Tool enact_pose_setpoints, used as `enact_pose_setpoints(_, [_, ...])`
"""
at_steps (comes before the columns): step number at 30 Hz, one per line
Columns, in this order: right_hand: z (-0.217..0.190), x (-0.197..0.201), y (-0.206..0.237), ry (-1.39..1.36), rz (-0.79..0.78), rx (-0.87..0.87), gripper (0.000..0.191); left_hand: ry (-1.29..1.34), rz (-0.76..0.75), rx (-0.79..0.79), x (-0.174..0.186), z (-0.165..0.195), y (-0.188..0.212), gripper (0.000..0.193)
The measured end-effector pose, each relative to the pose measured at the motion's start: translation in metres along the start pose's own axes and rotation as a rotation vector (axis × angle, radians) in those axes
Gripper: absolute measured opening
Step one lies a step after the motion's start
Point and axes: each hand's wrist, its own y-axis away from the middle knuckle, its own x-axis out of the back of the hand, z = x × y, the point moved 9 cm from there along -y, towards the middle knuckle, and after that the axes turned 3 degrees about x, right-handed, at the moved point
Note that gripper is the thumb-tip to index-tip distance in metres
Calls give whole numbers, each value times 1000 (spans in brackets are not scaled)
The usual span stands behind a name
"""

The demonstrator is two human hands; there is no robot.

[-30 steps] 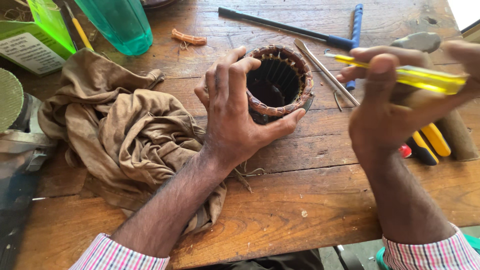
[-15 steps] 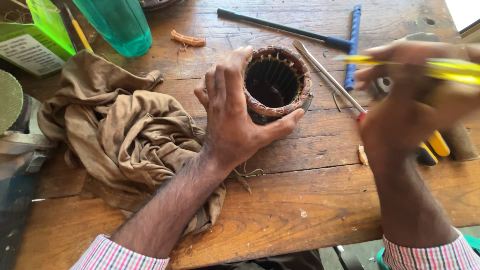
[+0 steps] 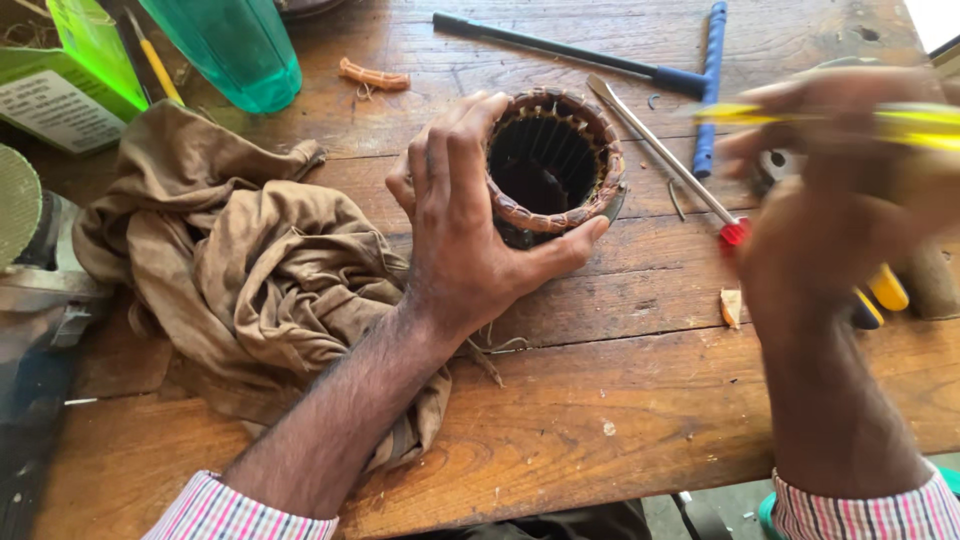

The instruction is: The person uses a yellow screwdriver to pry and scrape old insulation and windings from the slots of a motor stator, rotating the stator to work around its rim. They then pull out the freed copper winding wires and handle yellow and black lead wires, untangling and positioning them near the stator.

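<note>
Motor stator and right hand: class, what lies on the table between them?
In the head view, a slim metal tool with a red tip lies between the motor stator and the right hand.

head cam | worn on head | looks steeply down, close | table (image 3: pixel 620 420) fills frame | one view only

wooden workbench (image 3: pixel 620 440) | worn planks | daylight, perhaps a window top right
</note>
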Motion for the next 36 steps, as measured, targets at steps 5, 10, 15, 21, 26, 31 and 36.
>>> enact_pose_setpoints(5, [-3,-8,-1,16,-57,11,27,3,-1,3,0,0,0,105])
enact_pose_setpoints(10, [-1,-10,-1,5,-54,11,27,-13,-33,49,-2,-4,2,106])
enact_pose_setpoints(15, [1,-4,4,-5,15,5,26,-22,-24,42,-1,-3,2,105])
enact_pose_setpoints(21, [11,-9,10,23,-28,18,27,-3,-14,22,-1,-2,0,105])
enact_pose_setpoints(26, [8,1,6,4,34,-5,28,19,-26,29,0,-3,1,104])
enact_pose_setpoints(31, [-8,-14,-7,-4,-53,28,20,-2,-8,8,1,0,1,104])
enact_pose_setpoints(36, [-14,-14,-15,-1,-30,28,18,9,6,-1,0,0,0,103])
